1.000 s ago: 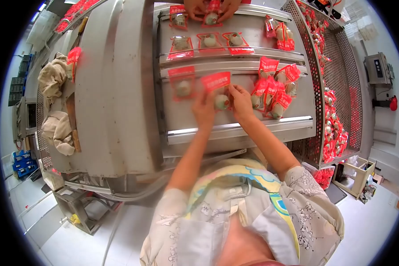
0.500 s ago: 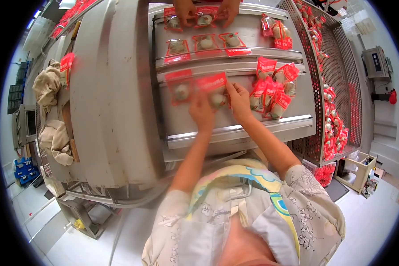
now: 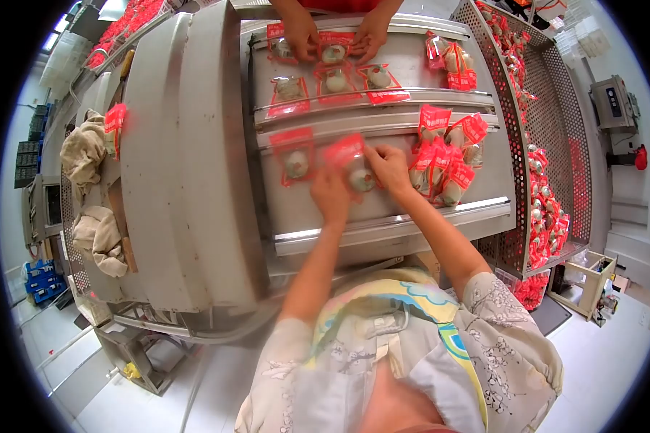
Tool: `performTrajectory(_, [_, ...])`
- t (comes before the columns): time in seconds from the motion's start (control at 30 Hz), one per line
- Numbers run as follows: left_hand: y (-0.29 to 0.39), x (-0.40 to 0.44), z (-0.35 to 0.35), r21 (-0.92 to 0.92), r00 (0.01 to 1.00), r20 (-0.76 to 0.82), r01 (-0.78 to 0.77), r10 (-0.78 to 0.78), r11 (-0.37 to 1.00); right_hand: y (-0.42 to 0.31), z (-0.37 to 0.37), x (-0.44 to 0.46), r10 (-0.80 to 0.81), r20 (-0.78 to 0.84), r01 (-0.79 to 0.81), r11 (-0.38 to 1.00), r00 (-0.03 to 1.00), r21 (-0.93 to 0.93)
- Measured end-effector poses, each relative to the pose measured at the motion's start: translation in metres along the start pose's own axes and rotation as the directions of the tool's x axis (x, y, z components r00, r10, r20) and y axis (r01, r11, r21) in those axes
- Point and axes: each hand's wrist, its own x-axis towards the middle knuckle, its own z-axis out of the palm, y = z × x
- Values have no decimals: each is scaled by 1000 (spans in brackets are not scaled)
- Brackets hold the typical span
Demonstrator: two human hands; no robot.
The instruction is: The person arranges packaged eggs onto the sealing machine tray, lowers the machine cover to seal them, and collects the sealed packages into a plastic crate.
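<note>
A red-and-clear egg packet (image 3: 360, 179) lies between my two hands over the near metal panel, slightly blurred. My left hand (image 3: 331, 196) has its fingers closed at the packet's left edge. At its upper right edge, my right hand (image 3: 388, 170) pinches with curled fingers; the fingertips are partly hidden. Another egg packet (image 3: 295, 160) lies flat just left of my left hand. To the right of my right hand is a pile of several similar packets (image 3: 440, 162).
Across the metal table (image 3: 383, 225), a co-worker's hands (image 3: 300, 36) handle packets beside a row of several more. Metal rails (image 3: 390, 228) cross the surface. A perforated bin (image 3: 509, 137) of packets stands right. Left are a steel cover (image 3: 213, 159) and cloths (image 3: 100, 238).
The packet between my hands has tilted and shifted slightly down, with my hands still at its edges. The whole view has moved a little. The co-worker's hands have stayed near the far packets.
</note>
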Motion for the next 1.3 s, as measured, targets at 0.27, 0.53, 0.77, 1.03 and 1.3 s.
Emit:
performTrajectory(0.27, [-43, 8, -1, -177, 949, 50, 317, -313, 932, 19, 1, 29, -88, -27, 69, 907, 996, -416])
performTrajectory(0.53, [-70, 45, 23, -301, 845, 234, 534, -481, 790, 15, -5, 43, -91, -172, 50, 972, 981, -231])
performTrajectory(0.77, [-1, -5, 20, 433, 856, 232, -515, 461, 739, 33, -7, 43, -318, -145, 254, 904, 937, -343])
performTrajectory(1.03, [-23, 7, 15, 520, 709, 479, -704, 517, 483, -25, 6, 58, -617, 112, 500, 503, 779, -704])
performTrajectory(1.3, [-16, 14, 7, 582, 728, 470, -681, 500, 445, -19, 17, 76, -616, 60, 516, 598, 785, -613])
